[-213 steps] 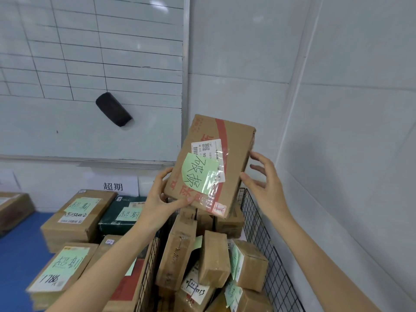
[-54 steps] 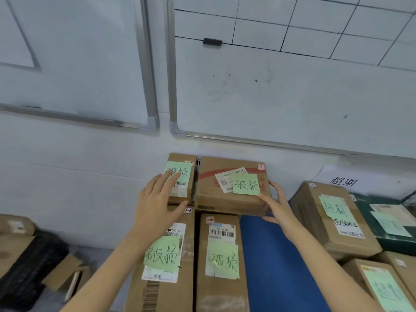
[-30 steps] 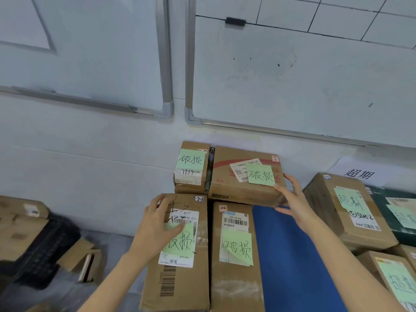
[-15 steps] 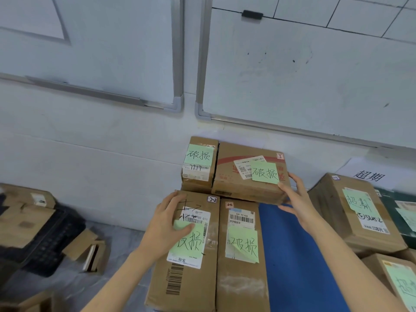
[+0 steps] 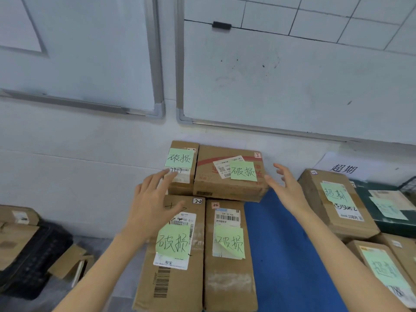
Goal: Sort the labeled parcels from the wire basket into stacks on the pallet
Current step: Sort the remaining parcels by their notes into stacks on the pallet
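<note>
Whiteboards: two framed whiteboards (image 5: pixel 292 75) fill the wall beyond both of your hands. The one above your right hand is ruled into a grid.
Pallet: the blue pallet (image 5: pixel 281 255) shows bare beneath your right forearm, between two groups of parcels.
Crate: a black crate (image 5: pixel 33 255) sits on the floor well to the left of your left hand, with cardboard scraps beside it.
Long parcels: two lie side by side, each with a green note. The left long parcel (image 5: pixel 171 284) runs under your left hand and forearm. The right long parcel (image 5: pixel 227 282) lies just to that hand's right.
Brown parcel: a brown parcel (image 5: pixel 337 210) stands just right of your right hand, with a dark green box (image 5: pixel 391 224) beyond it.
Wide parcel: the wide parcel (image 5: pixel 207 179), red-banded and green-noted, lies against the wall between your two hands, behind the long parcels.
Narrow parcel: the narrow parcel (image 5: pixel 185 184) sits just beside the wide parcel's left side, at your left fingertips.
Left hand: your left hand (image 5: pixel 153 208) is flat and spread, palm down over the far end of the left long parcel. The fingertips reach the narrow parcel's near edge, but you cannot tell whether they press it.
Right hand: your right hand (image 5: pixel 286 190) is spread and holds nothing, its palm turned toward the wide parcel's right end. The thumb tip is at that corner, and contact cannot be told.
Wire basket: only a corner of the wire basket (image 5: pixel 408 185) shows, far right of your right hand.
</note>
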`<state>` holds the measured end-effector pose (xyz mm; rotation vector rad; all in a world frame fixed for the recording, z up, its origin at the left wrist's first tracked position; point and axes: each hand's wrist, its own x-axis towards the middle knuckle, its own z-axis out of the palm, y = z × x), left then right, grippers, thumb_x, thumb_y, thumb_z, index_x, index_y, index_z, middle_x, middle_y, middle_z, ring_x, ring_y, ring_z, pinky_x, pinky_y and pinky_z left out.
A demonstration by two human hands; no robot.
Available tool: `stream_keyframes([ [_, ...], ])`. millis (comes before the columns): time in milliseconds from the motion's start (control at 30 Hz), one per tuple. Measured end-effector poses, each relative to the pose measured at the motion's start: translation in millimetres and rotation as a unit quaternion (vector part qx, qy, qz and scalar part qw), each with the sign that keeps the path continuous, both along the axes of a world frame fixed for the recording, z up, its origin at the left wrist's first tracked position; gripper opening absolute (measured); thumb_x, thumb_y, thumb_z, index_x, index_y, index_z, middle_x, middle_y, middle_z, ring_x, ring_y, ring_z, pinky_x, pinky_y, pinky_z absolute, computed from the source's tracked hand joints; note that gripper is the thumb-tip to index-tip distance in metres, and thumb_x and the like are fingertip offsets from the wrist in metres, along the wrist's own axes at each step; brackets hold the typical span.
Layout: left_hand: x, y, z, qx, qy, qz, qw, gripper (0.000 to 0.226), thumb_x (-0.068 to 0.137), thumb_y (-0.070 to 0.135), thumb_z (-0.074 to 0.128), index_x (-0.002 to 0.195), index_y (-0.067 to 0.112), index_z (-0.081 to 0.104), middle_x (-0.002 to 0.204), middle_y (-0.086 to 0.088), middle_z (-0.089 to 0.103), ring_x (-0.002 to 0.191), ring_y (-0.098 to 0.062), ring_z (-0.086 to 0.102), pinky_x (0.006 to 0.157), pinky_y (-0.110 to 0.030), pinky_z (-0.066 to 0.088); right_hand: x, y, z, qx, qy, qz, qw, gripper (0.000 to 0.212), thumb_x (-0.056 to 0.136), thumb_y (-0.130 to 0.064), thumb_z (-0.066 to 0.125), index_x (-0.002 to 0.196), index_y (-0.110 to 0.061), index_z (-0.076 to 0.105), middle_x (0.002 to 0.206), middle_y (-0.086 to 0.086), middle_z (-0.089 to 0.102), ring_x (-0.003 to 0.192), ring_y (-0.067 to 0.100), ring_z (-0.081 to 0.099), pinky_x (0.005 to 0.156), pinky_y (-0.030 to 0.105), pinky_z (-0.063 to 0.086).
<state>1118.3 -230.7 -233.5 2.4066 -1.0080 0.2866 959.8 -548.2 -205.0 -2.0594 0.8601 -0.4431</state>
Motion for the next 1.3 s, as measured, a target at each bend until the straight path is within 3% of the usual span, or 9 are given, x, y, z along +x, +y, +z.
stream_keyframes([
  [67,0.5,-13.9,17.2,0.0,-0.022,-0.009,1.0,0.071,0.079,0.06,0.049,0.141,0.026,0.048,0.145,0.002,0.048,0.13,-0.024,0.044,0.101,-0.044,0.038,-9.3,0.0,9.4,-0.094,0.018,0.025,0.995,0.06,0.096,-0.046,0.056,0.15,-0.027,0.036,0.155,-0.003,0.036,0.143,0.015,0.031,0.112,0.037,0.03],
  [167,-4.4,-43.9,42.7,0.015,-0.061,-0.029,0.998,0.068,0.081,0.062,0.047,0.141,0.03,0.046,0.146,0.001,0.049,0.13,-0.026,0.046,0.101,-0.046,0.039,-28.2,-4.7,27.2,-0.204,0.062,0.036,0.976,0.063,0.097,-0.049,0.052,0.153,-0.03,0.032,0.161,-0.003,0.026,0.148,0.015,0.022,0.117,0.04,0.027],
  [333,-39.8,-106.7,81.4,0.026,-0.083,-0.077,0.993,0.074,0.083,0.066,0.036,0.148,0.032,0.039,0.154,0.005,0.039,0.135,-0.024,0.042,0.107,-0.045,0.036,-86.7,-24.4,63.7,-0.317,0.109,0.026,0.942,0.065,0.097,-0.051,0.05,0.155,-0.031,0.028,0.163,0.001,0.022,0.15,0.024,0.017,0.12,0.041,0.019],
  [467,-94.2,-162.8,101.1,0.003,-0.102,-0.134,0.986,0.074,0.082,0.063,0.037,0.145,0.026,0.046,0.15,0.0,0.046,0.131,-0.028,0.046,0.102,-0.046,0.04,-166.5,-56.5,99.0,-0.36,0.156,-0.013,0.92,0.066,0.098,-0.05,0.049,0.156,-0.03,0.025,0.164,0.004,0.021,0.151,0.028,0.014,0.121,0.044,0.019],
  [667,-221.5,-250.4,114.6,-0.022,-0.105,-0.224,0.969,0.075,0.082,0.065,0.037,0.144,0.024,0.047,0.15,-0.002,0.046,0.131,-0.029,0.046,0.101,-0.048,0.04,-328.8,-85.2,128.0,-0.369,0.191,-0.117,0.902,0.069,0.098,-0.053,0.047,0.156,-0.027,0.023,0.164,0.004,0.02,0.151,0.026,0.014,0.121,0.042,0.017],
  [867,-381.8,-330.0,122.5,-0.041,-0.106,-0.317,0.942,0.076,0.082,0.067,0.035,0.143,0.025,0.047,0.151,0.0,0.044,0.134,-0.028,0.043,0.107,-0.048,0.037,-500.3,-108.0,132.7,-0.356,0.218,-0.191,0.889,0.069,0.097,-0.059,0.044,0.156,-0.031,0.022,0.162,0.004,0.024,0.149,0.027,0.019,0.119,0.049,0.025],
  [967,-451.7,-358.3,125.2,-0.032,-0.098,-0.353,0.93,0.077,0.083,0.069,0.034,0.147,0.027,0.042,0.154,0.0,0.039,0.139,-0.026,0.037,0.111,-0.048,0.033,-578.0,-115.4,136.2,-0.335,0.236,-0.232,0.882,0.07,0.097,-0.057,0.045,0.157,-0.027,0.022,0.162,0.007,0.023,0.15,0.027,0.017,0.121,0.046,0.02],
  [1067,-506.3,-383.4,127.8,-0.036,-0.105,-0.389,0.915,0.077,0.083,0.071,0.032,0.148,0.028,0.04,0.155,0.002,0.037,0.139,-0.023,0.034,0.111,-0.047,0.032,-639.8,-121.5,138.0,-0.311,0.231,-0.276,0.879,0.07,0.097,-0.057,0.046,0.156,-0.029,0.022,0.163,0.006,0.022,0.151,0.027,0.017,0.122,0.047,0.019],
  [1300,-584.7,-444.5,131.6,-0.011,-0.117,-0.413,0.903,0.072,0.088,0.065,0.049,0.15,0.031,0.034,0.159,0.004,0.029,0.144,-0.02,0.027,0.116,-0.047,0.022,-726.1,-144.1,122.4,-0.267,0.21,-0.313,0.887,0.069,0.097,-0.052,0.051,0.156,-0.028,0.023,0.163,0.006,0.023,0.15,0.026,0.017,0.122,0.045,0.02],
])
